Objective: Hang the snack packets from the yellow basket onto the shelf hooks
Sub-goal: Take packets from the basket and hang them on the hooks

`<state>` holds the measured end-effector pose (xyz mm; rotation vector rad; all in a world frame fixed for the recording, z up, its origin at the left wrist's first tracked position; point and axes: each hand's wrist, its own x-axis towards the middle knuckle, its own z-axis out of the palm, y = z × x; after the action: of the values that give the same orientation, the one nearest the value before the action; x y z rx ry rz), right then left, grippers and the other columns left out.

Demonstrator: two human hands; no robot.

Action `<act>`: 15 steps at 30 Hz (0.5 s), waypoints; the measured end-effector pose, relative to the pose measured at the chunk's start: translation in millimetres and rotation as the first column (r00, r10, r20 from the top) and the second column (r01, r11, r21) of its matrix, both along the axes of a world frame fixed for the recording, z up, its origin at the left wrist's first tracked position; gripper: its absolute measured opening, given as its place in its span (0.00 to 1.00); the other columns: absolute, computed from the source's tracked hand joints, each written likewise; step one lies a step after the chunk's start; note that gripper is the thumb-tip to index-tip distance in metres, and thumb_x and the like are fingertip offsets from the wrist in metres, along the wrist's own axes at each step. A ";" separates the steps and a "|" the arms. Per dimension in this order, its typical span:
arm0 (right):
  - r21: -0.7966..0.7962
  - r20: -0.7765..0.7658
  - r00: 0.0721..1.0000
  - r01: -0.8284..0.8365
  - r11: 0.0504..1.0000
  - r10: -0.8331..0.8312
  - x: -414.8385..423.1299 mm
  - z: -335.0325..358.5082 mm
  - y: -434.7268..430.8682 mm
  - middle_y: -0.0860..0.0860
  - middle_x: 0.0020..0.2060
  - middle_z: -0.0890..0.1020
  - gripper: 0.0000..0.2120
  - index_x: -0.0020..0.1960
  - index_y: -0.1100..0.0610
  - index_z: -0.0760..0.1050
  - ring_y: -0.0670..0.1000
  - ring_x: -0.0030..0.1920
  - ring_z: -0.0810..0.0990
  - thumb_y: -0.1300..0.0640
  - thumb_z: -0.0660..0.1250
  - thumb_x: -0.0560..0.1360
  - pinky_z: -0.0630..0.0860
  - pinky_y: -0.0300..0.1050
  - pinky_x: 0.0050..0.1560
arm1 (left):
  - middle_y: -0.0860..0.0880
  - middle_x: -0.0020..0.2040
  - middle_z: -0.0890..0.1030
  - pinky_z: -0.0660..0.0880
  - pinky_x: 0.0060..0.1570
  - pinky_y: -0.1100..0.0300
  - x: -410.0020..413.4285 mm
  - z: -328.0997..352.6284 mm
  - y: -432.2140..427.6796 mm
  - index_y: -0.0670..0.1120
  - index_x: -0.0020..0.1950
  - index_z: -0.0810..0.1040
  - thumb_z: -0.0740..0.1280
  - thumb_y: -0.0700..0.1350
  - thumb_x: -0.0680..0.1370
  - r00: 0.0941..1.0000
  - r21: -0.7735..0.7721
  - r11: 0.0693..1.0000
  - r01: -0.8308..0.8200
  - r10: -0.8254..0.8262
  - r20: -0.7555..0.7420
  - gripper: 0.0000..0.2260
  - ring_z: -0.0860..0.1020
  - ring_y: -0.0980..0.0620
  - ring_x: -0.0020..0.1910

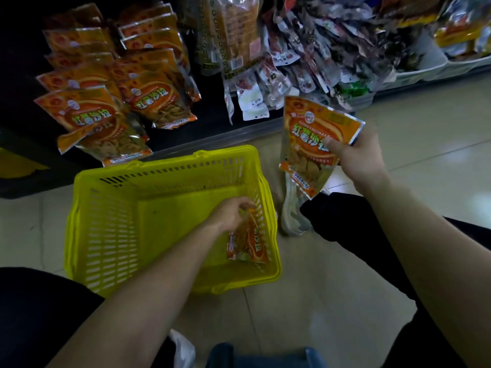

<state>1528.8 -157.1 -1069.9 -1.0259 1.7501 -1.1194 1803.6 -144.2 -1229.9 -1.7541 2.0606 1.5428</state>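
A yellow basket [111,224] stands on the floor below the shelf. Inside it, at the right wall, my left hand [230,213] pinches the top of an orange snack packet [249,244] that stands on edge. My right hand [356,155] holds another orange snack packet [308,136] up in the air to the right of the basket, thumb across its front. Two rows of the same orange packets [90,115] hang from shelf hooks at the upper left; the hooks themselves are hidden behind them.
Clear and white snack bags [279,75] hang and pile to the right of the orange rows. A white plastic bag [293,216] lies on the tiled floor by my dark-trousered knee [345,224]. A blue object [265,357] sits at the bottom edge.
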 end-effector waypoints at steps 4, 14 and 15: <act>0.026 0.000 1.000 -0.031 0.999 0.031 0.9 -10.5 -0.9 0.51 0.53 0.86 0.11 0.51 0.44 0.80 0.50 0.52 0.85 0.60 0.72 0.75 0.80 0.58 0.58 | 0.48 0.53 0.85 0.74 0.47 0.60 -1.1 -12.6 4.5 0.47 0.55 0.84 0.74 0.39 0.75 1.000 -0.033 0.999 -0.012 0.012 0.001 0.10 0.82 0.49 0.49; -0.016 0.021 0.992 -0.122 0.992 0.123 24.5 16.4 -6.6 0.52 0.52 0.85 0.09 0.56 0.54 0.81 0.49 0.50 0.85 0.62 0.71 0.77 0.81 0.48 0.53 | 0.53 0.41 0.83 0.73 0.40 0.58 42.9 61.8 -5.3 0.52 0.42 0.85 0.78 0.46 0.71 0.994 -0.151 0.988 -0.009 0.025 0.105 0.04 0.80 0.53 0.42; -0.020 0.012 0.991 -0.136 0.990 0.136 29.0 22.8 -7.4 0.52 0.51 0.85 0.10 0.58 0.56 0.81 0.48 0.50 0.85 0.61 0.71 0.77 0.81 0.48 0.53 | 0.52 0.45 0.83 0.73 0.42 0.58 53.0 74.9 -6.1 0.54 0.42 0.84 0.78 0.48 0.72 0.993 -0.186 0.983 -0.005 0.028 0.118 0.04 0.80 0.52 0.45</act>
<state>1557.8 -164.6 -1047.1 -1.1291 1.6356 -1.0559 1856.6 -150.4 -1155.0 -1.8766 2.1979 1.2494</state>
